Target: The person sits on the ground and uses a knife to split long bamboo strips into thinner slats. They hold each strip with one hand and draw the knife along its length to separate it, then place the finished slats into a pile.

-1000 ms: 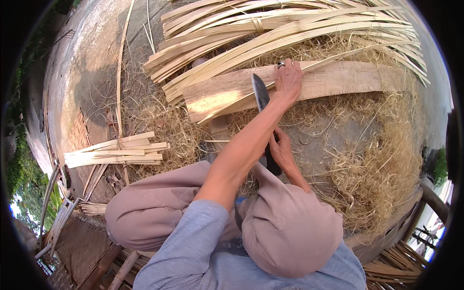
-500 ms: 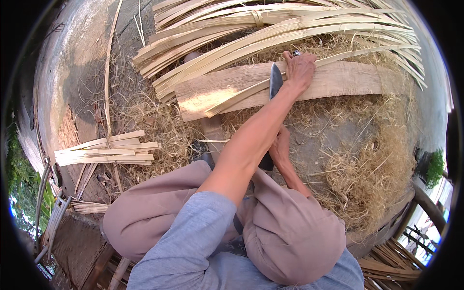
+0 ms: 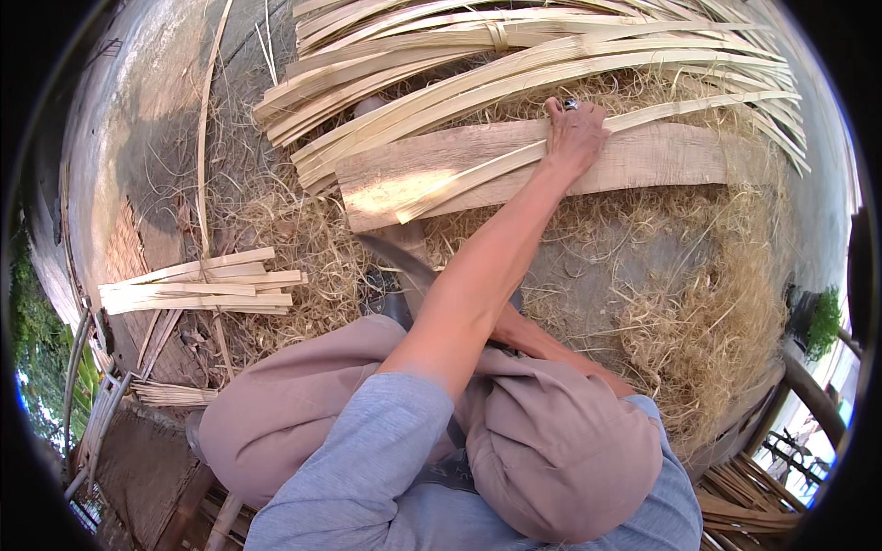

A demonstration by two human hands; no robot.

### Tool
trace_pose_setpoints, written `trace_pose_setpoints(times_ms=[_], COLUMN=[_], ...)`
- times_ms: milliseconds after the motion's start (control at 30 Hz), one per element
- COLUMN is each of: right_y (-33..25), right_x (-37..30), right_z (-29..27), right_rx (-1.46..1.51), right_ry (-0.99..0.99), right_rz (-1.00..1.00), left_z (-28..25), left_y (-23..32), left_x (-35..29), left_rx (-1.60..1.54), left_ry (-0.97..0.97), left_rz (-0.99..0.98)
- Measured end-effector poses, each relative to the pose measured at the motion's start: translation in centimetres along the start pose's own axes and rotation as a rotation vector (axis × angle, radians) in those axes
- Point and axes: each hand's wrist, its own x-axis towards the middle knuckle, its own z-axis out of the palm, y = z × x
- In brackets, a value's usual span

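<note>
My left hand (image 3: 577,142) reaches far forward and is closed on a thin pale bamboo strip (image 3: 496,173), pressing it onto a broad wooden board (image 3: 671,156). A ring shows on one finger. The strip lies slantwise along the board, and its near end points left. My right hand (image 3: 507,327) is mostly hidden under my left forearm, which crosses over it. A large dark-bladed knife (image 3: 397,255) sticks out leftward from beneath that forearm, held by the right hand. Its tip sits below the board's left end, apart from the strip.
Long bamboo strips (image 3: 542,55) lie in bundles beyond the board. A short stack of strips (image 3: 202,286) rests at the left. Curly shavings (image 3: 689,321) cover much of the ground at right. My bent knees (image 3: 560,450) are close below the hands.
The knife has moved from upright against the strip at the board to low and left, its blade now pointing left. My right hand has drawn back under the left forearm. The left hand hardly moved.
</note>
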Motion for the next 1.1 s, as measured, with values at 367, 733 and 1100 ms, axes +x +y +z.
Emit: trace_pose_setpoints(times_ms=[367, 733, 1100], right_y=[-0.5, 1.1, 0.4], right_x=[0.6, 0.6, 0.6], right_z=[-2.6, -1.3, 0.0], right_rx=[0.094, 0.142, -0.203], right_ry=[-0.003, 0.079, 0.186], right_rz=[0.209, 0.192, 0.124], left_z=[1.1, 0.9, 0.8], left_y=[0.0, 0.1, -0.3], left_x=[-0.7, -1.4, -1.7], left_rx=[0.087, 0.039, -0.017], left_ry=[0.059, 0.062, 0.015], left_rz=[0.115, 0.1, 0.034])
